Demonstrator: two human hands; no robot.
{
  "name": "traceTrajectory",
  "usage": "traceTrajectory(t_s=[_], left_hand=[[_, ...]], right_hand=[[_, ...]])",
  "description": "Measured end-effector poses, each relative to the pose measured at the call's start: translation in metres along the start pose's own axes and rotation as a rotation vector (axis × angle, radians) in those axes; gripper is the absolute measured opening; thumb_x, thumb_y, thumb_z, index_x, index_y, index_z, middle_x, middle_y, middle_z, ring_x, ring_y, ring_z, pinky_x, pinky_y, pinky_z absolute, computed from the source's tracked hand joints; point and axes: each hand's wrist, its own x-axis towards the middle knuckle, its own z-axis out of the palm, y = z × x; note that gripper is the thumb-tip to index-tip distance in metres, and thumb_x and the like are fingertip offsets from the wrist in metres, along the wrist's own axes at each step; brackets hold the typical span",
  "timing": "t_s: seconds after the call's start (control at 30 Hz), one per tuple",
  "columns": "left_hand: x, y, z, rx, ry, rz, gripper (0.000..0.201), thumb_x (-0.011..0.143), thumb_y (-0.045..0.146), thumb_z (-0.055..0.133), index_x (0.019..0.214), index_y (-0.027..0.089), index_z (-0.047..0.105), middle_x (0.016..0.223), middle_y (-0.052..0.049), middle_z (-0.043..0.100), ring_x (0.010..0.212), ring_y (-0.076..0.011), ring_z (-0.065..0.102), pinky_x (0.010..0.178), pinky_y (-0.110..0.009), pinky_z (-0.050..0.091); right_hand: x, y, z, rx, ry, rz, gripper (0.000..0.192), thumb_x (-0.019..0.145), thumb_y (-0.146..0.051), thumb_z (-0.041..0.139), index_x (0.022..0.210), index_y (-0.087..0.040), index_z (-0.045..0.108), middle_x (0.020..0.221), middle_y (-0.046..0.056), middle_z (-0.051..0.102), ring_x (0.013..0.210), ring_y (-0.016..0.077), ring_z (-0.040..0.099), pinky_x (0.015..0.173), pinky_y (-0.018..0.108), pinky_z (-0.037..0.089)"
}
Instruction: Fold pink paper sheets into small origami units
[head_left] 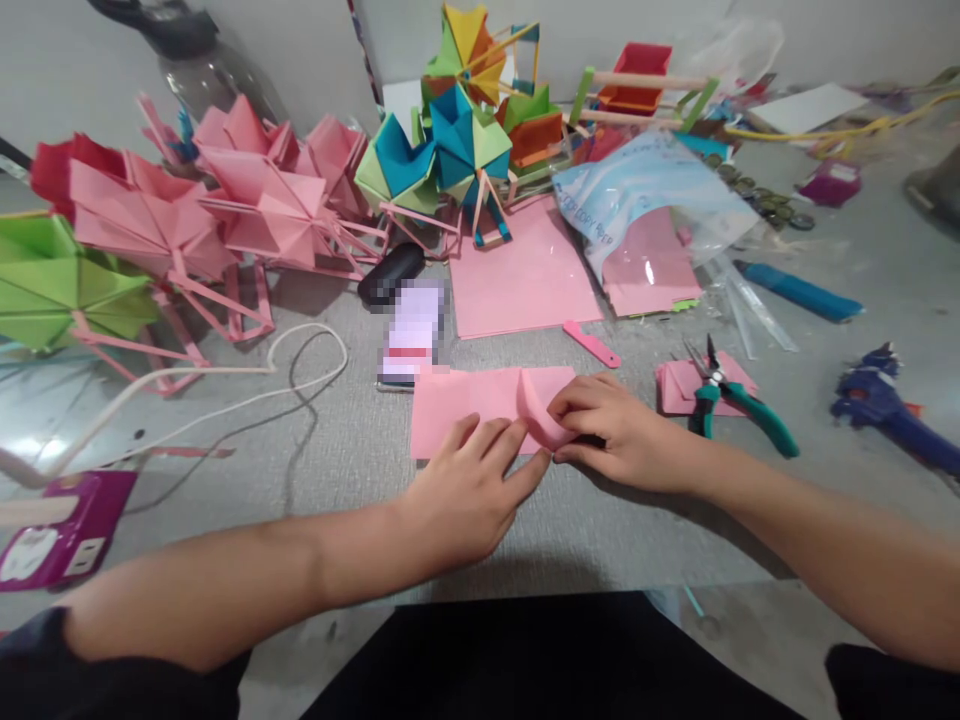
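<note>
A pink sheet of paper [442, 400] lies on the grey table in front of me, its right part curled up and over. My left hand [480, 485] rests flat on the sheet's lower edge, fingers spread. With thumb and fingers pinched, my right hand [607, 430] holds the curled right end of the paper. The tips of both hands are close together near the bend. Just beyond the sheet lie a pink plastic strip tool [591, 344] with a small hole and a phone [412, 330] with a blurred screen.
Folded paper wheels, pink [277, 215], green [67, 280] and blue-green [469, 140], line the back and left. A stack of pink paper [517, 280] lies behind. Green-handled pliers [716, 385] sit on folded pink pieces at right, near a blue glue gun [892, 410]. A white cable [225, 372] loops at left.
</note>
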Motion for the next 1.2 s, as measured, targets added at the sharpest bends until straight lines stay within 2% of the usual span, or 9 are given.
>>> traceTrajectory(t_s=[0.23, 0.47, 0.67, 0.8, 0.87, 0.97, 1.03, 1.13, 1.2], left_hand=[[0.001, -0.001, 0.001, -0.026, 0.023, -0.006, 0.048, 0.106, 0.026, 0.056, 0.153, 0.018, 0.057, 0.146, -0.022, 0.061, 0.13, -0.0384, 0.058, 0.111, -0.059, 0.049], [0.0, -0.002, -0.002, -0.03, 0.028, -0.047, 0.05, 0.105, 0.025, 0.056, 0.154, 0.023, 0.057, 0.12, -0.017, 0.063, 0.11, -0.0347, 0.059, 0.098, -0.055, 0.055], [-0.001, 0.0, -0.003, -0.033, 0.022, -0.065, 0.046, 0.105, 0.025, 0.054, 0.15, 0.022, 0.06, 0.115, -0.016, 0.062, 0.107, -0.0342, 0.057, 0.092, -0.053, 0.055], [-0.001, 0.0, -0.004, -0.019, 0.022, -0.064, 0.045, 0.104, 0.025, 0.055, 0.149, 0.023, 0.061, 0.111, -0.015, 0.063, 0.106, -0.0343, 0.057, 0.09, -0.052, 0.055], [0.0, 0.0, -0.004, -0.016, 0.017, -0.062, 0.046, 0.103, 0.025, 0.056, 0.15, 0.024, 0.061, 0.11, -0.015, 0.064, 0.106, -0.0343, 0.057, 0.089, -0.051, 0.054], [0.0, -0.001, -0.004, -0.01, 0.008, -0.06, 0.048, 0.103, 0.026, 0.057, 0.151, 0.024, 0.059, 0.114, -0.015, 0.065, 0.106, -0.0343, 0.058, 0.091, -0.052, 0.054], [0.0, -0.002, -0.004, -0.005, -0.004, -0.061, 0.05, 0.103, 0.026, 0.057, 0.153, 0.024, 0.058, 0.125, -0.018, 0.065, 0.107, -0.0343, 0.059, 0.093, -0.053, 0.053], [0.002, -0.002, -0.006, -0.001, -0.045, -0.046, 0.055, 0.102, 0.026, 0.057, 0.156, 0.023, 0.054, 0.143, -0.021, 0.061, 0.11, -0.0347, 0.059, 0.095, -0.054, 0.052], [0.004, -0.003, -0.008, 0.003, -0.081, -0.025, 0.056, 0.101, 0.027, 0.056, 0.157, 0.022, 0.052, 0.146, -0.022, 0.06, 0.11, -0.0359, 0.06, 0.093, -0.054, 0.051]], right_hand=[[0.001, 0.001, 0.006, 0.009, 0.026, 0.001, 0.013, 0.101, -0.02, 0.074, 0.088, -0.019, 0.071, 0.099, 0.008, 0.075, 0.099, 0.0259, 0.067, 0.093, 0.045, 0.045], [0.006, -0.008, 0.013, 0.03, 0.068, 0.174, 0.023, 0.107, -0.032, 0.065, 0.087, -0.022, 0.061, 0.087, 0.004, 0.07, 0.089, 0.0238, 0.064, 0.091, 0.043, 0.041], [0.012, -0.015, 0.018, -0.023, 0.132, 0.217, 0.022, 0.104, -0.031, 0.067, 0.084, -0.022, 0.061, 0.085, 0.004, 0.069, 0.086, 0.0233, 0.061, 0.086, 0.041, 0.04], [0.013, -0.015, 0.018, 0.051, 0.123, 0.163, 0.008, 0.104, -0.026, 0.066, 0.099, -0.021, 0.07, 0.093, 0.004, 0.072, 0.093, 0.0235, 0.066, 0.092, 0.042, 0.04], [0.014, -0.014, 0.017, 0.092, 0.096, 0.143, 0.01, 0.105, -0.025, 0.065, 0.108, -0.021, 0.074, 0.094, 0.004, 0.071, 0.094, 0.0232, 0.067, 0.096, 0.043, 0.04], [0.014, -0.012, 0.015, 0.118, 0.089, 0.137, 0.014, 0.105, -0.026, 0.067, 0.116, -0.021, 0.074, 0.095, 0.004, 0.072, 0.094, 0.0227, 0.067, 0.097, 0.044, 0.04], [0.013, -0.011, 0.013, 0.13, 0.097, 0.128, 0.01, 0.106, -0.027, 0.066, 0.106, -0.02, 0.073, 0.091, 0.004, 0.072, 0.09, 0.0219, 0.065, 0.093, 0.042, 0.042], [0.012, -0.009, 0.009, 0.13, 0.103, 0.124, 0.025, 0.107, -0.029, 0.062, 0.083, -0.021, 0.064, 0.082, 0.003, 0.068, 0.08, 0.0205, 0.06, 0.085, 0.04, 0.043], [0.012, -0.008, 0.008, 0.121, 0.107, 0.12, 0.027, 0.107, -0.028, 0.062, 0.081, -0.022, 0.062, 0.081, 0.003, 0.068, 0.078, 0.0205, 0.059, 0.083, 0.039, 0.044]])
